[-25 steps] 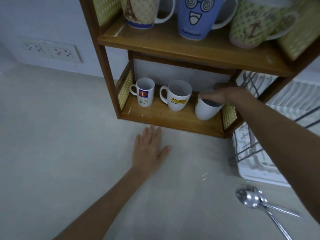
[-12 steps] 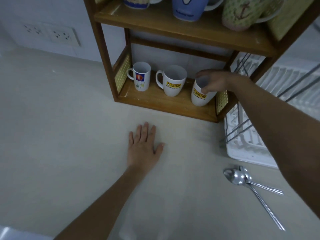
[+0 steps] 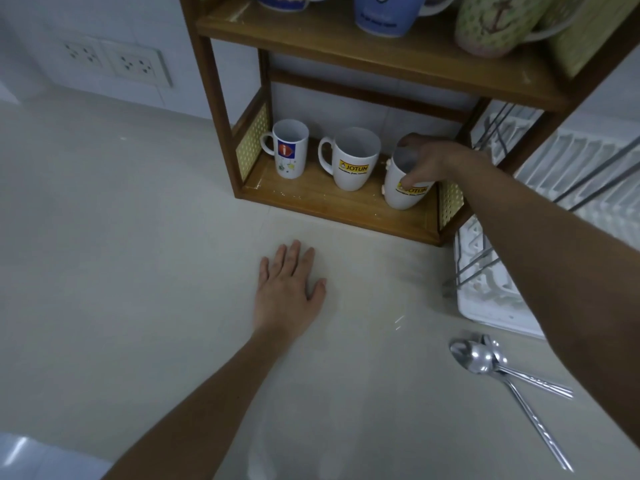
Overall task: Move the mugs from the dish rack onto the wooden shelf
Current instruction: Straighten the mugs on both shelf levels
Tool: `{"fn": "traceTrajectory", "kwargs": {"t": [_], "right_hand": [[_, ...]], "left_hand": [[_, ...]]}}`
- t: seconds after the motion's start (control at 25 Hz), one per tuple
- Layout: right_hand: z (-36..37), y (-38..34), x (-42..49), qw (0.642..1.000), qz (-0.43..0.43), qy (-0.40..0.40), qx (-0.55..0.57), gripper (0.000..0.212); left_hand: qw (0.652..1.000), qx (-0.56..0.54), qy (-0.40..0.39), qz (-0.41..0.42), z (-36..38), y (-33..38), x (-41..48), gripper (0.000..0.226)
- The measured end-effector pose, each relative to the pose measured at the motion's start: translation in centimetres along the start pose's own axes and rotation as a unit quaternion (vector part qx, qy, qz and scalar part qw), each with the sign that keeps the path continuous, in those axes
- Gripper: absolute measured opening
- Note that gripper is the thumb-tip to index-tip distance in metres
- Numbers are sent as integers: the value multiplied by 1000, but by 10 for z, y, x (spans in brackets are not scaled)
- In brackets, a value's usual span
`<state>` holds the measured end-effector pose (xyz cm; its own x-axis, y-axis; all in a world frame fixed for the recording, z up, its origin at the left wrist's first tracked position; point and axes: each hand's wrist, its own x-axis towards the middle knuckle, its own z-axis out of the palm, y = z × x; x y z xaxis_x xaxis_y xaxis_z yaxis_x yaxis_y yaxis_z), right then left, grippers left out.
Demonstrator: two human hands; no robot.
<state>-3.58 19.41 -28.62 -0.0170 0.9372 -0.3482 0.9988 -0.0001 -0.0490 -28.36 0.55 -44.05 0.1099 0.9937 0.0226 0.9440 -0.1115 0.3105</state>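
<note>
A: Where was the mug [image 3: 403, 188]?
B: Centre-right of frame, lower wooden shelf [image 3: 332, 202], upright, right hand [image 3: 433, 164] clasping its rim from above.
A: Left hand [image 3: 285, 292]?
B: Flat on the counter [image 3: 138, 271], holding nothing, farther off.

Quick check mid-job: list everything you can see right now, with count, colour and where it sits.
wooden shelf: 1, brown, two tiers, against the wall.
Jotun mugs: 2, white, lower tier centre and right; right one gripped.
small logo mug: 1, white, lower tier left.
upper-tier mugs: 3, partly cropped; one blue, one green with anchor, one at the left.
dish rack: 1, white tray with wire, right of shelf.
spoons: 2, silver, counter front right.
wall sockets: 2, white, left wall.
counter: 1, pale.
left hand: flat on counter.
right hand: holding the right Jotun mug's rim.
</note>
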Motion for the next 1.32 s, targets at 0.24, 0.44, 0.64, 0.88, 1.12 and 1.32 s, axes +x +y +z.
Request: {"fn": "traceTrajectory", "kwargs": {"t": [0.24, 0.44, 0.64, 0.88, 1.12, 1.32], "right_hand": [[6, 4, 3, 999, -13, 28, -10, 93], [14, 5, 4, 998, -2, 45, -41, 94], [13, 4, 2, 998, 0, 46, -47, 94], [13, -24, 3, 993, -29, 111, 10, 90], [1, -68, 20, 998, -52, 37, 11, 96], [2, -72, 27, 997, -30, 70, 0, 89]], "left_hand": [[1000, -13, 14, -3, -2, 0, -1, 61], [1000, -10, 25, -5, -1, 1, -1, 61], [999, -18, 26, -3, -1, 2, -2, 60], [1000, -12, 17, -6, -1, 1, -2, 62], [1000, -21, 14, -5, -3, 1, 0, 61], [1000, -22, 16, -3, -4, 1, 0, 60]]}}
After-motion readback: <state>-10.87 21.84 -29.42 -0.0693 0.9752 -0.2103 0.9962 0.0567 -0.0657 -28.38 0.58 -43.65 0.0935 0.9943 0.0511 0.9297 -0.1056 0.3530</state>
